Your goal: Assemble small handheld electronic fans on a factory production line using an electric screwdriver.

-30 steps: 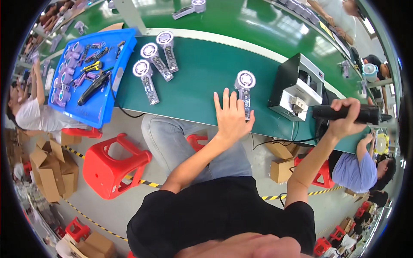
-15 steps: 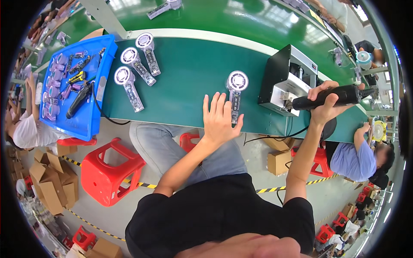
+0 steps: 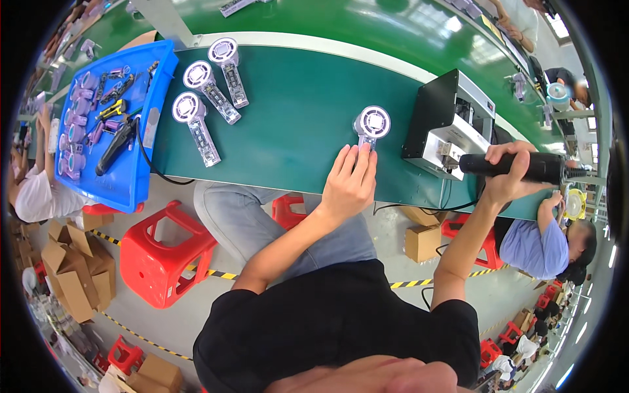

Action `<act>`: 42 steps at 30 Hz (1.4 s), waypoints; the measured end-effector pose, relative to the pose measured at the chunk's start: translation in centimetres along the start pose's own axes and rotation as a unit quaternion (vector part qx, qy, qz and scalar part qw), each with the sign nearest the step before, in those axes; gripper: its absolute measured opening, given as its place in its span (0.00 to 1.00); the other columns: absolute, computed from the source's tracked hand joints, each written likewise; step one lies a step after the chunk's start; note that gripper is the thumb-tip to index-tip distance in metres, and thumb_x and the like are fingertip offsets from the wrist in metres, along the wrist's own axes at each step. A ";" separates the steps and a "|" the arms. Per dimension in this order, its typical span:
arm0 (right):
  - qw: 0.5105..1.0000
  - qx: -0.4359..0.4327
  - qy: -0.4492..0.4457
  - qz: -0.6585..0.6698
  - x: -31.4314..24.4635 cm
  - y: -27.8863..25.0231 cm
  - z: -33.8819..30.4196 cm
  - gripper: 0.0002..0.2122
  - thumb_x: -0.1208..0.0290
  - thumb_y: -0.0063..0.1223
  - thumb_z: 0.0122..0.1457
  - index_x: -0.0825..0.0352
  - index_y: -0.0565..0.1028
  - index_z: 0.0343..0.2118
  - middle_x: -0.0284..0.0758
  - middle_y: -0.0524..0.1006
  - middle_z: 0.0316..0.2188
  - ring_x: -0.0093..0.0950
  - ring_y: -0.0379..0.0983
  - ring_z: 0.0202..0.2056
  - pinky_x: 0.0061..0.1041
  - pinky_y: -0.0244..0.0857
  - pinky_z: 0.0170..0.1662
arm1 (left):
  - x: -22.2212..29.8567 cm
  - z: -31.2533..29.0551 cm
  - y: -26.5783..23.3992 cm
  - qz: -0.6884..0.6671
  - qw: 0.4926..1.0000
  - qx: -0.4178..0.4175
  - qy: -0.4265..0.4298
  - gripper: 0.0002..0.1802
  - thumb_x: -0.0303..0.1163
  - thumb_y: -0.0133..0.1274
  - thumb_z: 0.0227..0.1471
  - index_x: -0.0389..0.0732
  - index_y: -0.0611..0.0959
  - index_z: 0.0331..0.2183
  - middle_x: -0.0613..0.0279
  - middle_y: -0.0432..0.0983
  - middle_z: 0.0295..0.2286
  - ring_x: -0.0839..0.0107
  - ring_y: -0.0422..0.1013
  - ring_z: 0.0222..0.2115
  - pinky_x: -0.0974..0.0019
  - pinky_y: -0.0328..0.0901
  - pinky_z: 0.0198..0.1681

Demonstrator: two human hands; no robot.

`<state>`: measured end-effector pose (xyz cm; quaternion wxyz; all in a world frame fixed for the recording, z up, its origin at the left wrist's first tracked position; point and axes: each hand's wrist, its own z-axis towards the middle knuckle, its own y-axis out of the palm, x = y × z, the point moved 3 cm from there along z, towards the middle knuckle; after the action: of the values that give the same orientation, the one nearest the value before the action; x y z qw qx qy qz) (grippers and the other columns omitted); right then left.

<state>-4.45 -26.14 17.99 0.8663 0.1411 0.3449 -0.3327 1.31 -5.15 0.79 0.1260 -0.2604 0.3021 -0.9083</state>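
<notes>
My left hand (image 3: 352, 180) is closed over the handle of a handheld fan (image 3: 373, 122) with a round, pale head; the fingers hide most of that handle. In my right hand (image 3: 510, 175) is a black electric screwdriver (image 3: 544, 168), held sideways with its front end pointing left, close to the screw feeder (image 3: 449, 124). This feeder is a black and silver box on the bench. Towards the left lie three more handheld fans (image 3: 189, 108), (image 3: 198, 76), (image 3: 224, 50), their handles showing circuit boards.
A blue tray (image 3: 157, 108) at the left holds purple fan parts, a yellow-handled tool and another black tool with a cable. The green bench (image 3: 288, 98) has a pale rail along its far side. Red stools (image 3: 154, 255) and cardboard boxes (image 3: 78, 268) stand on the floor; a co-worker (image 3: 534, 245) sits at right.
My left hand has come forward and its spread fingers have closed over the fan's handle. The right hand with the screwdriver has shifted slightly right and lower in view.
</notes>
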 end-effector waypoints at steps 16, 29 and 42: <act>0.996 -0.035 0.059 0.058 -0.4 0.2 -0.4 0.19 0.55 0.44 0.63 0.70 0.64 0.28 0.37 0.65 0.22 0.27 0.65 0.17 0.29 0.63 0.22 | -4.0 2.2 -2.2 -0.217 0.974 -0.060 -0.038 0.12 0.26 0.58 0.38 0.37 0.83 0.31 0.59 0.77 0.38 0.59 0.72 0.34 0.59 0.67 0.43; 0.998 -0.036 0.047 0.007 2.5 -1.8 -1.1 0.31 0.42 0.57 0.51 0.74 0.65 0.27 0.36 0.66 0.19 0.29 0.68 0.16 0.28 0.64 0.19 | -4.1 2.0 -2.4 -0.212 0.975 -0.062 -0.027 0.14 0.24 0.60 0.40 0.40 0.84 0.35 0.59 0.78 0.39 0.63 0.74 0.32 0.61 0.68 0.41; 0.980 -0.064 0.119 0.147 2.5 4.2 -3.2 0.25 0.45 0.45 0.59 0.69 0.63 0.27 0.36 0.66 0.15 0.27 0.64 0.17 0.27 0.63 0.23 | -4.2 1.9 -2.3 -0.206 0.977 -0.048 -0.024 0.13 0.25 0.60 0.40 0.39 0.84 0.34 0.59 0.77 0.38 0.63 0.74 0.32 0.61 0.68 0.41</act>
<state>-1.88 -22.70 14.06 0.8658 0.1731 0.4412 -0.1603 5.70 -2.64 1.83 -0.0689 -0.3442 0.2824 -0.8928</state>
